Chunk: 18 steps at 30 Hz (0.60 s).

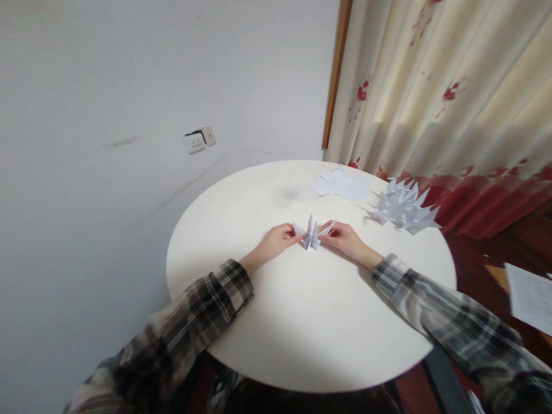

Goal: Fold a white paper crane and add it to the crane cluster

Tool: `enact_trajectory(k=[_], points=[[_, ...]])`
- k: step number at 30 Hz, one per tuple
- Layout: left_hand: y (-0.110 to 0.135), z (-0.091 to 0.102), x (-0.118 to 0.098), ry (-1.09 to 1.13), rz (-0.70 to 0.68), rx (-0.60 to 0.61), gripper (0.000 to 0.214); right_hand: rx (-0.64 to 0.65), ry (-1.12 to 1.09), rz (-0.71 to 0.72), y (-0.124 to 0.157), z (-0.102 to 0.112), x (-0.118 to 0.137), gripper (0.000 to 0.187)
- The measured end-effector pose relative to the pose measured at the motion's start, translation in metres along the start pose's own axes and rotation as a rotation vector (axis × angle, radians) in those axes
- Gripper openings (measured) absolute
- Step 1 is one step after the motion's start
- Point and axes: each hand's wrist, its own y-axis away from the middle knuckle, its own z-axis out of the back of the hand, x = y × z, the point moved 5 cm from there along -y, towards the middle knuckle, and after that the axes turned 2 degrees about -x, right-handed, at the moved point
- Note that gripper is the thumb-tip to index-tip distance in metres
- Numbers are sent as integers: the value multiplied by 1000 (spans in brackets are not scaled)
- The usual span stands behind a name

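Paper crane (311,234) pinched between left hand (276,240), right hand (345,238).

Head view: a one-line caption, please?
Left hand and right hand pinch a folded paper figure on a round table.

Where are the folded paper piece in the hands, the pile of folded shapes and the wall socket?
folded paper piece (311,233), head view, its upright middle tips.
pile of folded shapes (403,210), head view, the pile's middle.
wall socket (194,142), head view, its white faceplate.
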Motion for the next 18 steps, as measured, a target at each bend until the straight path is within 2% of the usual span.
enact_trajectory(k=[7,14,18], points=[[-1,-4,4,-64,-23,22,29,25,-80,-26,-1,-6,0,24],[0,-6,-3,-80,-25,-6,30,80,-183,-60,-3,-12,0,26],[-2,-3,0,-143,-4,2,27,85,-153,-51,-3,-11,6,26]])
